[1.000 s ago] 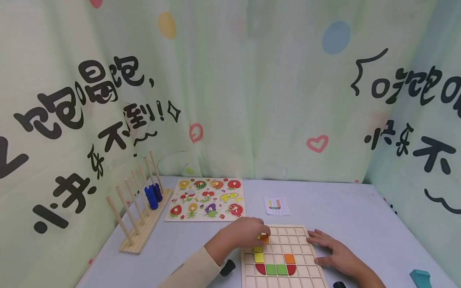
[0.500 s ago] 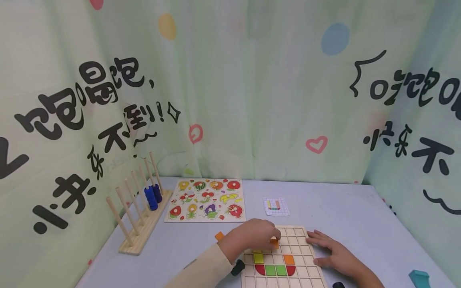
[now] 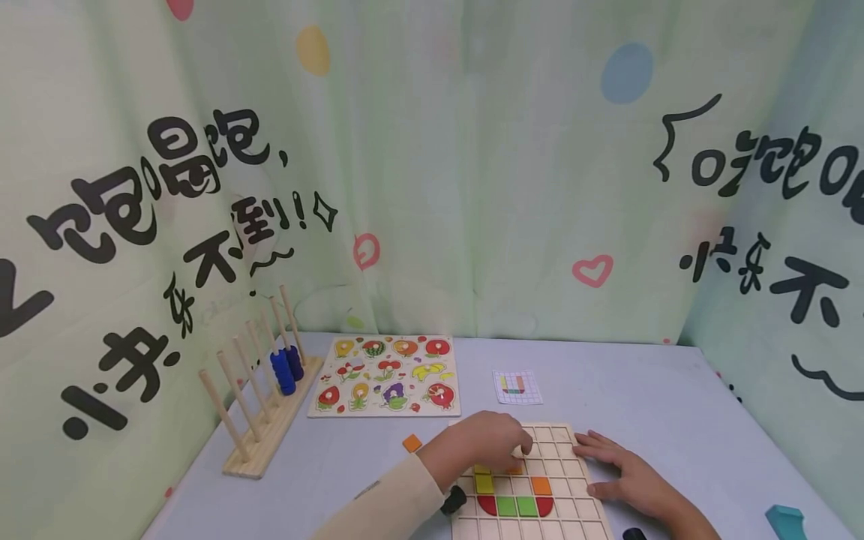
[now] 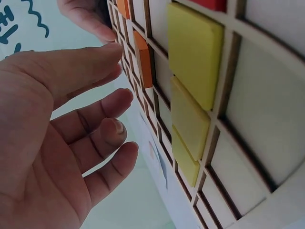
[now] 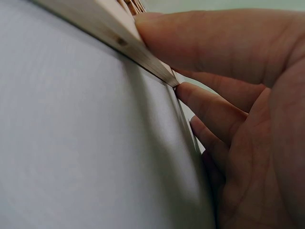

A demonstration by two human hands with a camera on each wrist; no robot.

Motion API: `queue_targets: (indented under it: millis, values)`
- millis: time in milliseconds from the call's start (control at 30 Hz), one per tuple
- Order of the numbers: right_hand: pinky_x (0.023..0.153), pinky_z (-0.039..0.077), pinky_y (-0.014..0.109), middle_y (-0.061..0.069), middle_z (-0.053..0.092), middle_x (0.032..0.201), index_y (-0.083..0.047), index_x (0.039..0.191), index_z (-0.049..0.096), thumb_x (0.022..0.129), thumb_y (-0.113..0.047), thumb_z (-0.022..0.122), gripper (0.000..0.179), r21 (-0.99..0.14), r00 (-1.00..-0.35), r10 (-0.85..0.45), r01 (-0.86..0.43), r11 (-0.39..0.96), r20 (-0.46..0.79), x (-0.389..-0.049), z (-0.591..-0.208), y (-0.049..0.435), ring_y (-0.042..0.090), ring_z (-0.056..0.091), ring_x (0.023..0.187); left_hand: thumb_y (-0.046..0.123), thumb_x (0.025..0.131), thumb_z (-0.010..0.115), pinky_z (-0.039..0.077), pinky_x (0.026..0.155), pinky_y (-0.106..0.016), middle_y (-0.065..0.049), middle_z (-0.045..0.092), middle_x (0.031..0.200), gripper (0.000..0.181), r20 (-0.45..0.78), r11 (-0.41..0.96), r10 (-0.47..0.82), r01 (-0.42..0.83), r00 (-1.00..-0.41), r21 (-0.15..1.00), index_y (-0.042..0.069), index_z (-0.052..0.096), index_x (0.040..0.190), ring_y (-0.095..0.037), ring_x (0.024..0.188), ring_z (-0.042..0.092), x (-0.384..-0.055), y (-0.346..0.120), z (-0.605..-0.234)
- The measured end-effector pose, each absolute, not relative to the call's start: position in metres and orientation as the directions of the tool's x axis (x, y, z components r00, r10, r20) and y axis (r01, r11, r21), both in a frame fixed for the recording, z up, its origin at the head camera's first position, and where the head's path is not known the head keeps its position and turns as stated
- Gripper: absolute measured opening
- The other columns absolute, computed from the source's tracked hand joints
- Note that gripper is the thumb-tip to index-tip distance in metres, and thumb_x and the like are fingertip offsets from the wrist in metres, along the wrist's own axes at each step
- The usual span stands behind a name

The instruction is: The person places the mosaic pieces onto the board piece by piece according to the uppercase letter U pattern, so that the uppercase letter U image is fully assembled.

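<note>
A wooden grid board (image 3: 570,517) lies on the table and bears yellow (image 3: 484,484), green, red and orange tiles (image 3: 542,486). My left hand (image 3: 487,442) reaches over its far left part. Just below those fingers, a second orange tile (image 4: 143,59) sits in the grid, past the thumb tip in the left wrist view. The left fingers are loosely bent, with a gap before the tile. At the board's right edge (image 5: 143,55), my right hand (image 3: 628,476) rests with thumb and fingers extended, touching the side.
A loose orange tile (image 3: 412,443) lies left of the board. Behind stand a small pattern card (image 3: 517,387) and a fruit puzzle (image 3: 385,375). A peg rack (image 3: 270,420) with blue beads is at left. A black object (image 3: 454,499) and a teal block (image 3: 786,521) lie nearer.
My left hand has moved right with the orange tile, which now sits in the board with the fingers off it. The loose orange tile has come into view. My right hand stays put.
</note>
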State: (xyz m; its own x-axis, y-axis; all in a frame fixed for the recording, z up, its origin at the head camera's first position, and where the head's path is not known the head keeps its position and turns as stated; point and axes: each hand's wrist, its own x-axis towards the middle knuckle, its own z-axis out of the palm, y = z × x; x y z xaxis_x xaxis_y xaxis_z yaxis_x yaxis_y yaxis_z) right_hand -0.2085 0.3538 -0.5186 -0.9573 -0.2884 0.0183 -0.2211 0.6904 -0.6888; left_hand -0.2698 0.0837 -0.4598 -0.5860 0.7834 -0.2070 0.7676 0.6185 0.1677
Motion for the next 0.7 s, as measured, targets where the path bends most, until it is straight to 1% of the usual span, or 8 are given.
queue_targets:
  millis: [167, 200, 333, 367, 433, 533, 600, 700]
  values:
    - [0.101, 0.024, 0.067, 0.018, 0.044, 0.145, -0.011, 0.129, 0.064, 0.075, -0.04, 0.078, 0.063, -0.674, -0.955, -0.294, -0.24, 0.698, 0.036, -0.2077, -0.5191, 0.3533, 0.031, 0.03, 0.138, 0.034, 0.088, 0.073, 0.045, 0.077, -0.023, 0.02, 0.06, 0.095, 0.023, -0.225, 0.626, 0.775, 0.764, -0.59, 0.156, 0.033, 0.07, 0.111, -0.004, 0.08, 0.05, -0.2667, 0.0817, -0.4603]
    - [0.101, 0.024, 0.067, 0.018, 0.044, 0.145, -0.011, 0.129, 0.063, 0.075, -0.04, 0.078, 0.063, -0.674, -0.954, -0.299, -0.246, 0.697, 0.04, -0.2075, -0.5191, 0.353, 0.033, 0.03, 0.138, 0.033, 0.087, 0.074, 0.045, 0.077, -0.023, 0.02, 0.06, 0.095, 0.024, -0.226, 0.628, 0.774, 0.762, -0.592, 0.155, 0.033, 0.07, 0.111, -0.004, 0.08, 0.05, -0.2657, 0.0814, -0.4603]
    - [0.102, 0.028, 0.061, 0.017, 0.045, 0.145, -0.013, 0.129, 0.064, 0.076, -0.04, 0.077, 0.062, -0.661, -0.951, -0.305, -0.266, 0.702, 0.059, -0.2068, -0.5191, 0.3542, 0.009, 0.028, 0.138, 0.031, 0.087, 0.074, 0.045, 0.079, -0.024, 0.019, 0.06, 0.095, 0.023, -0.232, 0.64, 0.765, 0.751, -0.601, 0.161, 0.033, 0.071, 0.11, -0.004, 0.081, 0.051, -0.2637, 0.0819, -0.4617]
    - [0.102, 0.027, 0.061, 0.017, 0.046, 0.145, -0.013, 0.129, 0.064, 0.076, -0.04, 0.077, 0.061, -0.66, -0.951, -0.304, -0.267, 0.702, 0.06, -0.2068, -0.5191, 0.3543, 0.007, 0.028, 0.138, 0.031, 0.087, 0.074, 0.045, 0.079, -0.024, 0.019, 0.06, 0.095, 0.023, -0.234, 0.641, 0.764, 0.75, -0.602, 0.163, 0.033, 0.071, 0.11, -0.005, 0.081, 0.051, -0.2637, 0.0821, -0.4619]
    - [0.102, 0.026, 0.062, 0.017, 0.046, 0.145, -0.013, 0.128, 0.064, 0.075, -0.04, 0.078, 0.061, -0.661, -0.953, -0.297, -0.261, 0.704, 0.06, -0.2069, -0.5195, 0.3542, 0.008, 0.028, 0.138, 0.03, 0.088, 0.074, 0.045, 0.08, -0.024, 0.019, 0.06, 0.095, 0.022, -0.239, 0.646, 0.76, 0.743, -0.605, 0.173, 0.033, 0.071, 0.109, -0.005, 0.081, 0.051, -0.264, 0.0822, -0.4629]
    - [0.101, 0.023, 0.068, 0.019, 0.044, 0.145, -0.01, 0.128, 0.064, 0.074, -0.039, 0.078, 0.063, -0.671, -0.955, -0.291, -0.246, 0.699, 0.046, -0.2072, -0.5192, 0.3524, 0.034, 0.028, 0.139, 0.029, 0.088, 0.073, 0.045, 0.08, -0.024, 0.019, 0.06, 0.094, 0.022, -0.247, 0.65, 0.756, 0.737, -0.606, 0.183, 0.033, 0.071, 0.109, -0.005, 0.082, 0.051, -0.264, 0.082, -0.4639]
    - [0.101, 0.022, 0.069, 0.019, 0.044, 0.145, -0.01, 0.128, 0.064, 0.073, -0.039, 0.079, 0.064, -0.674, -0.96, -0.28, -0.226, 0.703, 0.03, -0.2074, -0.5193, 0.3512, 0.046, 0.026, 0.136, 0.029, 0.088, 0.073, 0.045, 0.079, -0.025, 0.018, 0.06, 0.094, 0.021, -0.25, 0.654, 0.753, 0.733, -0.608, 0.187, 0.033, 0.07, 0.109, -0.005, 0.082, 0.051, -0.2637, 0.0815, -0.4644]
    - [0.101, 0.021, 0.069, 0.02, 0.043, 0.145, -0.009, 0.128, 0.064, 0.072, -0.038, 0.079, 0.065, -0.68, -0.961, -0.275, -0.21, 0.703, 0.013, -0.2075, -0.5191, 0.3508, 0.051, 0.024, 0.136, 0.029, 0.089, 0.073, 0.045, 0.08, -0.025, 0.018, 0.059, 0.094, 0.021, -0.251, 0.653, 0.753, 0.737, -0.608, 0.174, 0.033, 0.07, 0.109, -0.006, 0.082, 0.051, -0.2632, 0.0812, -0.4645]
